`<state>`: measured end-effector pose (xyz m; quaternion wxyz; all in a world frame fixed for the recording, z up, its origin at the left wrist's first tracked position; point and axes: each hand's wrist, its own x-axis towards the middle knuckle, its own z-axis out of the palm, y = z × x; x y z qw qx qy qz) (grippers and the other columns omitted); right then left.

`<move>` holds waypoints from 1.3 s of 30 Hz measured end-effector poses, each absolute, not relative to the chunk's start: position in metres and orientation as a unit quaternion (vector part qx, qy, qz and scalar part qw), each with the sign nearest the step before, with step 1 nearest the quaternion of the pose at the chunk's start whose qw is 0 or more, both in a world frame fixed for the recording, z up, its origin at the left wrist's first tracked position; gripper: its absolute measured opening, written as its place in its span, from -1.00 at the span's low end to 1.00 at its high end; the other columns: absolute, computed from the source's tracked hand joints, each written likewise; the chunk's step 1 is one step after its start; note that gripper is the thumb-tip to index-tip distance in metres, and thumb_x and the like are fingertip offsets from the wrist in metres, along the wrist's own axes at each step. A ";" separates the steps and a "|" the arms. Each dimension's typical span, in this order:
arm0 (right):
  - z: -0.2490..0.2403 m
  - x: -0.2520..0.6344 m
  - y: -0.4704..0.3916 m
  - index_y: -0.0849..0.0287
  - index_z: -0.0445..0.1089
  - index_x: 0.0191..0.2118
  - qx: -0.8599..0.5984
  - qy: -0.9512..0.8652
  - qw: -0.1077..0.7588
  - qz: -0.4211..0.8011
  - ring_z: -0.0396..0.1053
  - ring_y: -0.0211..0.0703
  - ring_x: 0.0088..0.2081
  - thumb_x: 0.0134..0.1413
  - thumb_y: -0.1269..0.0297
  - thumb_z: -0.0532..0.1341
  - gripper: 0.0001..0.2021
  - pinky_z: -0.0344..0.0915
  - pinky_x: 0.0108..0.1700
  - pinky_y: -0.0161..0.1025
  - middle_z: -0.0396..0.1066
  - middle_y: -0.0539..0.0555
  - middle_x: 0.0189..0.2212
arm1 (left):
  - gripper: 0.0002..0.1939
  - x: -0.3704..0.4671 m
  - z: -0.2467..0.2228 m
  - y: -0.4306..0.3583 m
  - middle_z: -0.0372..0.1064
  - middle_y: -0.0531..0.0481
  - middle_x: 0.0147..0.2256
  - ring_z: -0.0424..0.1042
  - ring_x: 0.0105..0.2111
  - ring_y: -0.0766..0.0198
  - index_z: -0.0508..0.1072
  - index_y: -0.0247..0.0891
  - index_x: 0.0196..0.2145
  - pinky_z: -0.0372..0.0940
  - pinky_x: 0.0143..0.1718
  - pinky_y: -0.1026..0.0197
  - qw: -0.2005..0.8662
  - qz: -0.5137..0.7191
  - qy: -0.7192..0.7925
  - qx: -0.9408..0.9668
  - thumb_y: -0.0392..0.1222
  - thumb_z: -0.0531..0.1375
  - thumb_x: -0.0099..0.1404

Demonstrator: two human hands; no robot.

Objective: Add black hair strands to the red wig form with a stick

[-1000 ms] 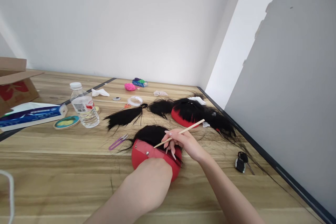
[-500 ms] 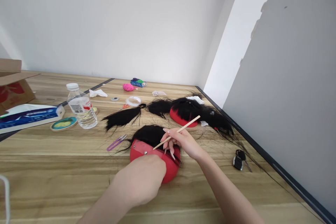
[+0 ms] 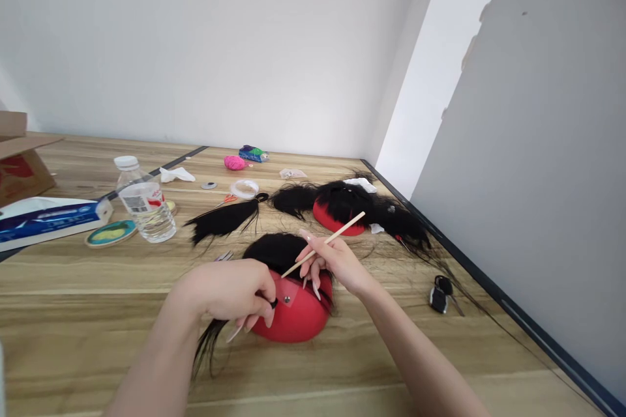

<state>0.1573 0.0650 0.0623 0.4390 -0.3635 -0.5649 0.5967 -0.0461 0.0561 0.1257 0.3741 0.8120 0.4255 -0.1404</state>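
Observation:
In the head view, a red rounded form [image 3: 298,322] bears black hair [image 3: 274,249] along its far side and a see-through strip [image 3: 296,293] with a metal pin on its front. My left hand [image 3: 235,293] is closed at its left side, pinching a lock of black hair [image 3: 210,342] whose ends hang below the fingers. My right hand [image 3: 337,264] rests at the form's right side, closed around a slim wooden stick [image 3: 337,232]. The stick's lower end is by the strip's upper edge. Behind my left wrist, purple thread snips [image 3: 225,256] are mostly hidden.
Farther back lies a second red form [image 3: 323,216] with black hair. To the left are a tied hair bundle [image 3: 225,218], a water bottle [image 3: 147,202], a blue box [image 3: 49,221] and a carton [image 3: 24,172]. Car keys [image 3: 439,296] lie at right.
My left hand has moved left and back from the form's front to its left side, now with a lock of hair in its fingers. My right hand keeps the stick in nearly the same place.

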 end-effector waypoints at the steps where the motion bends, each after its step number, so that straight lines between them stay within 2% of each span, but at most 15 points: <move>1: 0.062 0.157 0.065 0.33 0.45 -0.47 -0.369 -0.564 0.439 0.595 0.33 -0.30 -0.75 0.06 -0.17 0.19 -0.47 0.23 -0.67 -0.39 0.48 0.11 -0.62 | -0.79 -0.046 0.125 0.058 0.44 0.05 -0.56 0.41 -0.54 0.31 0.51 -0.23 -0.47 0.23 -0.50 0.35 0.380 -0.142 0.420 0.812 -0.25 0.07 0.13; 13: 0.058 0.154 0.067 0.29 0.42 -0.61 -0.422 -0.560 0.455 0.549 0.26 -0.34 -0.82 0.03 -0.24 0.15 -0.40 0.04 -0.80 -0.47 0.40 0.05 -0.74 | -0.83 -0.043 0.124 0.058 0.42 0.05 -0.58 0.38 -0.57 0.35 0.48 -0.27 -0.53 0.22 -0.49 0.36 0.392 -0.139 0.409 0.812 -0.24 0.11 0.11; 24: 0.061 0.154 0.065 0.27 0.36 -0.67 -0.430 -0.560 0.470 0.529 0.29 -0.31 -0.80 -0.01 -0.26 0.17 -0.39 0.09 -0.78 -0.45 0.38 0.06 -0.76 | -0.83 -0.042 0.121 0.057 0.43 0.05 -0.59 0.38 -0.58 0.33 0.49 -0.24 -0.54 0.20 -0.53 0.35 0.365 -0.130 0.437 0.812 -0.23 0.11 0.09; 39: 0.065 0.155 0.063 0.26 0.36 -0.67 -0.419 -0.584 0.470 0.512 0.28 -0.31 -0.80 0.04 -0.21 0.17 -0.42 0.10 -0.77 -0.45 0.40 0.08 -0.76 | -0.84 -0.041 0.120 0.057 0.42 0.06 -0.61 0.37 -0.61 0.34 0.46 -0.23 -0.57 0.18 -0.54 0.36 0.379 -0.124 0.441 0.804 -0.24 0.11 0.07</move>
